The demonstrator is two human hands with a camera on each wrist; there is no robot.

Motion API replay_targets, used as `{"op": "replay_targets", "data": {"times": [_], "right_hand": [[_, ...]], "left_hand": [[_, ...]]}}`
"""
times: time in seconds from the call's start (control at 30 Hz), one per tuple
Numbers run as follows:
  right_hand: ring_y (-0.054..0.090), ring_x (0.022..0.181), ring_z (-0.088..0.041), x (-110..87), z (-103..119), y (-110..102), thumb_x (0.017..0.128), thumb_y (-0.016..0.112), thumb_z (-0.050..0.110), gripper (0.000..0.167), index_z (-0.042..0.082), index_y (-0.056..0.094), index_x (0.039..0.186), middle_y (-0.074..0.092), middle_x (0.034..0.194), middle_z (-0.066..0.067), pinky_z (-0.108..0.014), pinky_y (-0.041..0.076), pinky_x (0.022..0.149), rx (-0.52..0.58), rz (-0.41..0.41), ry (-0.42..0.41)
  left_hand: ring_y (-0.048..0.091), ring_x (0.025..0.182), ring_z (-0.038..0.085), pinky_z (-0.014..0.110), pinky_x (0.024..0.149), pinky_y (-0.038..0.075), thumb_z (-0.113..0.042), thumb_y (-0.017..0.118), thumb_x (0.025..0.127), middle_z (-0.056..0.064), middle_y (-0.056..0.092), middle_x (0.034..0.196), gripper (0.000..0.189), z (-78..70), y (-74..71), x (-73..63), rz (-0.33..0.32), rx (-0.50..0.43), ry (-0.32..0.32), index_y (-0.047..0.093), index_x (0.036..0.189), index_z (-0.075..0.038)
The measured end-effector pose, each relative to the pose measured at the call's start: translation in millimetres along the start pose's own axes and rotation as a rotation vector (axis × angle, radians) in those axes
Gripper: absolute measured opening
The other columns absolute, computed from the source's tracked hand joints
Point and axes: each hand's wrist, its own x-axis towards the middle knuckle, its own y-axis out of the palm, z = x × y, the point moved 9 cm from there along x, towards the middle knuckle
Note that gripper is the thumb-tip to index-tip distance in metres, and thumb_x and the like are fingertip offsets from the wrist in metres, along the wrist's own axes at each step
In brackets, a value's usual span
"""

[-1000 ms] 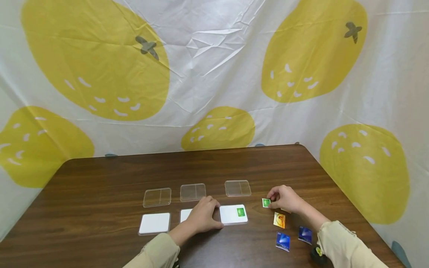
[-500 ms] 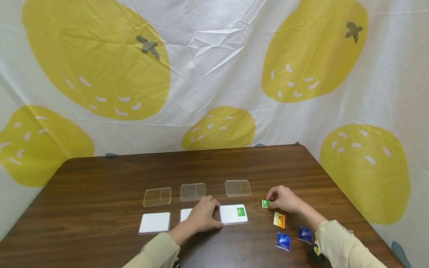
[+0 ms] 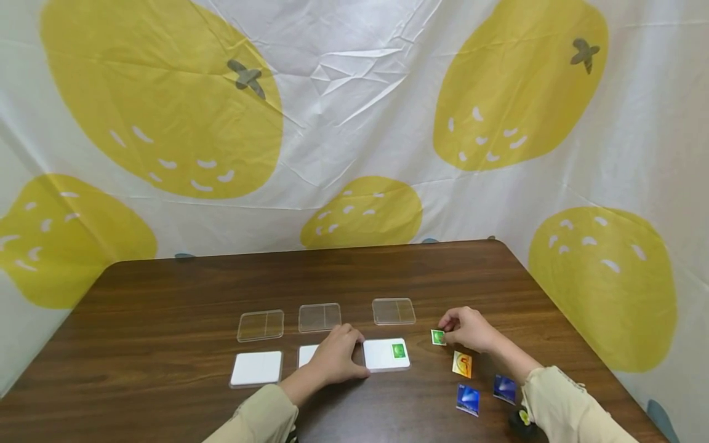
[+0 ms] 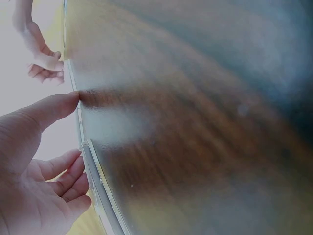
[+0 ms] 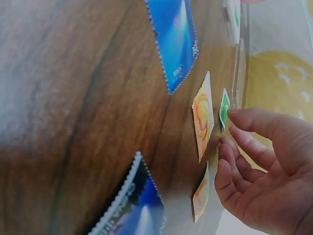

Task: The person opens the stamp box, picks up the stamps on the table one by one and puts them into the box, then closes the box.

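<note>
Near the right hand (image 5: 275, 177) lies another orange stamp (image 5: 200, 197) (head view: obscured).

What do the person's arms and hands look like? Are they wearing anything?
The left hand and right hand have no gloves. The left sleeve and right sleeve are pale beige, wrinkly cloth, stopping well before the hands. A small dark thing with a yellowish patch shows by the right sleeve; I can't tell what it is.

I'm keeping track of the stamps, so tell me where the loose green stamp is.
In the head view, the loose green stamp is touching the right hand, right of the rightmost white card and just beyond the fully visible orange stamp.
</note>
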Motion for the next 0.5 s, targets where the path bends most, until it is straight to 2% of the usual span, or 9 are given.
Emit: {"op": "replay_targets", "data": {"times": [0.2, 0.5], "right_hand": [[0.051, 0.064, -0.011, -1.0, -1.1, -0.8, 0.068, 0.075, 0.003, 0.016, -0.002, 0.066, 0.081, 0.061, 0.072, -0.002, -0.023, 0.043, 0.057, -0.08, -0.019, 0.02], [0.051, 0.062, -0.007, -2.7, 5.8, -2.4, 0.068, 0.075, 0.004, 0.011, 0.001, 0.069, 0.077, 0.063, 0.072, -0.001, -0.021, 0.043, 0.055, -0.177, -0.066, -0.033]], "left_hand": [[0.05, 0.09, 0.02, 0.031, 0.078, 0.045, -0.035, 0.08, 0.06, 0.004, 0.056, 0.093, 0.051, 0.5, 0.0, 0.4, 0.001, -0.003, -0.006, 0.062, 0.097, -0.005], [0.05, 0.091, 0.021, 0.032, 0.078, 0.046, -0.033, 0.08, 0.06, 0.005, 0.056, 0.093, 0.051, -0.7, -2.2, -1.2, -0.005, -0.008, -0.004, 0.062, 0.097, -0.004]]}}
